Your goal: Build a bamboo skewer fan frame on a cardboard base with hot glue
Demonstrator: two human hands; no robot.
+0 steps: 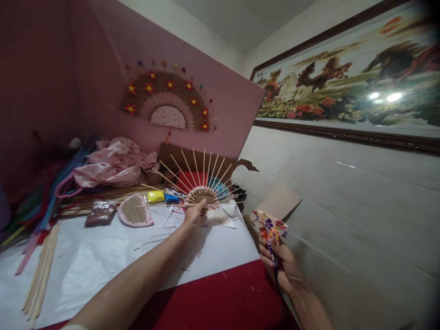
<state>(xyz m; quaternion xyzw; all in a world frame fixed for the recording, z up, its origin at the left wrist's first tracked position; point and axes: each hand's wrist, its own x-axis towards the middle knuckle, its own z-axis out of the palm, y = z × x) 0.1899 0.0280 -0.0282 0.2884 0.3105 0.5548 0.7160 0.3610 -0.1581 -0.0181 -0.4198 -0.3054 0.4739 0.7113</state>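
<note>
My left hand (194,214) is stretched out over the table and closed on the base of a fan of wooden skewers (202,183), which stands upright with its sticks spread in a half circle. My right hand (282,266) is off the table's right edge, fingers wrapped around a folded piece of flowered cloth (271,228) in red, yellow and purple. White paper (103,256) covers the tabletop under the fan. A finished fan (168,103) with red flowers hangs on the pink board behind.
A pink dotted cloth heap (115,162), coloured sticks (41,201), loose skewers (39,275), a brown packet (99,214), a half-round card piece (134,211) and a yellow lump (155,196) lie on the table. A cardboard piece (280,201) leans by the grey wall, under a framed horse picture (343,78).
</note>
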